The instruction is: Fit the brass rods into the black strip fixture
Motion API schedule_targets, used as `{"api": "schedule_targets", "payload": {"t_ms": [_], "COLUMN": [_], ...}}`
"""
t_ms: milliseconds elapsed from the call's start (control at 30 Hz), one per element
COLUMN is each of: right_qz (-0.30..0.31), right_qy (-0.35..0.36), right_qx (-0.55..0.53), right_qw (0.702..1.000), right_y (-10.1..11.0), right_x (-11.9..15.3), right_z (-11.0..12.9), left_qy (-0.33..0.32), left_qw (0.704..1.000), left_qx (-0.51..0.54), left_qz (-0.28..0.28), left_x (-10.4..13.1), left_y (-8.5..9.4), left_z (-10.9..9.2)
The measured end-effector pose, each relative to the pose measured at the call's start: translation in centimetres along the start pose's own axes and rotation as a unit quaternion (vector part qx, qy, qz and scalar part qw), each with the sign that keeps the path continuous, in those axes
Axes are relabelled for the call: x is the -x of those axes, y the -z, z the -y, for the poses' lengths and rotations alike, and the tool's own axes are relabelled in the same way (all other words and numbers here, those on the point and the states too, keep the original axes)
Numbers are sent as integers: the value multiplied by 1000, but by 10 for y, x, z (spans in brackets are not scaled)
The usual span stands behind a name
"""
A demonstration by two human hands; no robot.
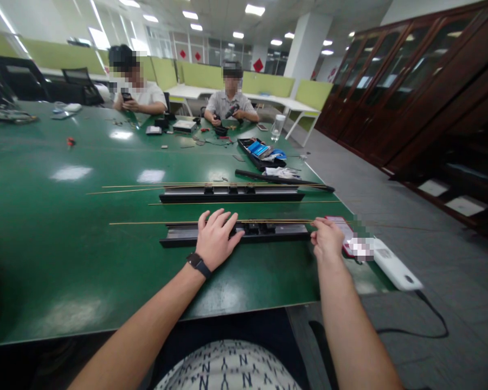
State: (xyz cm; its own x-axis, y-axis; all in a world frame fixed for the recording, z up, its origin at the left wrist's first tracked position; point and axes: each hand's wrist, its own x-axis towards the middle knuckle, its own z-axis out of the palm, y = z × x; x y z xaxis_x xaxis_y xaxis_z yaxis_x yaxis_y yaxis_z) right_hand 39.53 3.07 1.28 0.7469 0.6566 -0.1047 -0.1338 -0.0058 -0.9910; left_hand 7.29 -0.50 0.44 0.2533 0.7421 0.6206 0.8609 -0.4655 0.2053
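Note:
On the green table [126, 281], a long black-edged metal rail [181, 233] lies crosswise with dark blocks inside it. Thin golden rods [138, 223] run along its back edge. My left hand [216, 238] rests over the rail's left half with fingers spread, touching the rods. At the rail's right end, my right hand [327, 236] pinches the rods between thumb and finger. Farther back lies a second similar rail [231, 196], with more rods along it. A single rod [179, 203] lies between the two rails.
A red-edged device [341, 230] and a white power strip [396, 265] are at the right edge. Behind the rails lie a black bar [284, 180], gloves [282, 172] and a black tray [254, 157] with blue items. Two people sit across the table.

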Motion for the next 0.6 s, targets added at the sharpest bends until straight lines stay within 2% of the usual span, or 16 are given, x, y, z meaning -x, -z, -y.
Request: {"api": "schedule_targets", "payload": {"t_ms": [167,333,600], "right_qz": [-3,1,-32], "right_qy": [3,7,11], "right_qx": [3,5,-3], "right_qw": [1000,1000,999], "right_y": [-1,0,6], "right_x": [-1,-4,-20], "right_z": [-2,-2,3], "left_qy": [-33,-35,-22], "left_qw": [998,992,990], "left_qx": [12,2,-2], "left_qz": [60,119,140], "left_x": [-20,-32,-32], "left_y": [-5,-15,-15], "left_z": [-15,-21,-21]}}
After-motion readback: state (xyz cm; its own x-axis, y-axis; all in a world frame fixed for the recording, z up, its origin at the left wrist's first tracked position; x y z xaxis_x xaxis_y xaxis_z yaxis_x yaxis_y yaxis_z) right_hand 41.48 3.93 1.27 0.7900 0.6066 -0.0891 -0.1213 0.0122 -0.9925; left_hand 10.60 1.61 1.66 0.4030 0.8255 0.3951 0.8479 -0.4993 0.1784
